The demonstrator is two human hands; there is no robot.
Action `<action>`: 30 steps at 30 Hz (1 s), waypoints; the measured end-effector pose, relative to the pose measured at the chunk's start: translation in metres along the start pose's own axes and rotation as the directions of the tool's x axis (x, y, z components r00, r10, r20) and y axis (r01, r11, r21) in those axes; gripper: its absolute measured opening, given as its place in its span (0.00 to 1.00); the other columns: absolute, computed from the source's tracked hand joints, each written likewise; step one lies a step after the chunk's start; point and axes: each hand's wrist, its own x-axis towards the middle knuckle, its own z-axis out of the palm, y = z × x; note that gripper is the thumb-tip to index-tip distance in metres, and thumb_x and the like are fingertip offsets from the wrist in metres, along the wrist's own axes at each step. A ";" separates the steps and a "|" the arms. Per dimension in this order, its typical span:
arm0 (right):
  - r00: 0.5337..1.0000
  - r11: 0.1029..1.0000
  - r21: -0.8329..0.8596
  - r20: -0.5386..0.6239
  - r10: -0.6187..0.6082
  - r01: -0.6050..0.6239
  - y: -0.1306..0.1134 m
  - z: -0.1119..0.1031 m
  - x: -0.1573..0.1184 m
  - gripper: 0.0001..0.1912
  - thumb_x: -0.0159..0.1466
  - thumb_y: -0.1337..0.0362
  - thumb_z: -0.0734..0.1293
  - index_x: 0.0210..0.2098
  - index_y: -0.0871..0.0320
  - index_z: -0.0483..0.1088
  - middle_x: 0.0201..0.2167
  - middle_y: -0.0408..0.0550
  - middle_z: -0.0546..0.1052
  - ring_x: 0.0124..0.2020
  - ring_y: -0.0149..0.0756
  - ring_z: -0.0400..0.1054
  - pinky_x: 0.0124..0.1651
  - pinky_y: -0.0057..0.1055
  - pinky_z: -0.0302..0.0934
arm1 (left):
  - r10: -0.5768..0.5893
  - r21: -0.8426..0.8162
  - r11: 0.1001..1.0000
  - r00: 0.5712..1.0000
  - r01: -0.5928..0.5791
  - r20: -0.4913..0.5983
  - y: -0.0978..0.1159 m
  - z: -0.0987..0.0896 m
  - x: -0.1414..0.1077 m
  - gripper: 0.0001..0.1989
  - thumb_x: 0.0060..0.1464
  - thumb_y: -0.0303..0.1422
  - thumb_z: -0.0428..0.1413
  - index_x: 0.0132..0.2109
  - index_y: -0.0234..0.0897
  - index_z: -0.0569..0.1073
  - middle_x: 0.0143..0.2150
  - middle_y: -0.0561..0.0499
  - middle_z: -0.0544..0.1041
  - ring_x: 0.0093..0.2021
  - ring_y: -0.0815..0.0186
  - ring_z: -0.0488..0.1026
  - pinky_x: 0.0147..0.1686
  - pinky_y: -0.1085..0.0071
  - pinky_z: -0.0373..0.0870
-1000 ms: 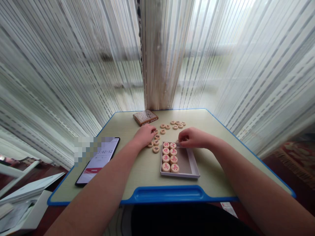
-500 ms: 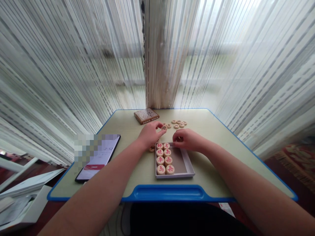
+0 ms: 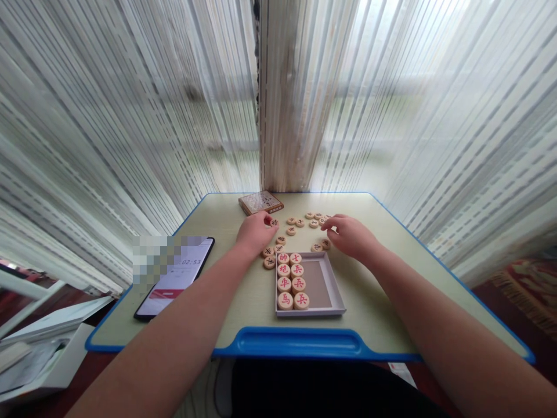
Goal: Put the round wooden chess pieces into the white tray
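My left hand [image 3: 256,233] has its thumb and forefinger closed around a wooden Chinese chess piece [image 3: 274,223] with a dark character. Over on the right, my right hand [image 3: 348,234] reaches with fingers apart to a cluster of chess pieces [image 3: 314,223], its fingertips hiding part of the rear ones. Between my forearms lies a shallow white box [image 3: 338,296]. Two columns of red-marked chess pieces [image 3: 284,284] fill its left side, and its right side shows bare grey bottom. Dark-marked pieces [image 3: 269,263] lie beside its left corner, and two more [image 3: 316,248] behind its back edge.
A flat box lid [image 3: 261,202] with printed characters lies at the back left. At the left edge, a phone [image 3: 178,281] shows a running timer. The pale table [image 3: 374,325] has a blue rim and a front tray groove [image 3: 300,343]. Sheer curtains hang behind.
My left hand has moved left with a piece at its fingertips. My right hand has lifted off the box's back edge and shifted up and right, uncovering two pieces.
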 end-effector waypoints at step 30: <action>0.966 0.894 0.387 -0.206 -0.156 0.226 -0.025 0.011 -0.007 0.13 0.60 0.60 0.61 0.39 0.59 0.74 0.34 0.50 0.77 0.34 0.36 0.68 0.39 0.32 0.61 | 0.273 -0.480 0.842 0.962 -0.248 -0.017 0.025 0.002 -0.016 0.15 0.44 0.39 0.61 0.37 0.34 0.70 0.31 0.51 0.75 0.28 0.71 0.70 0.30 0.74 0.67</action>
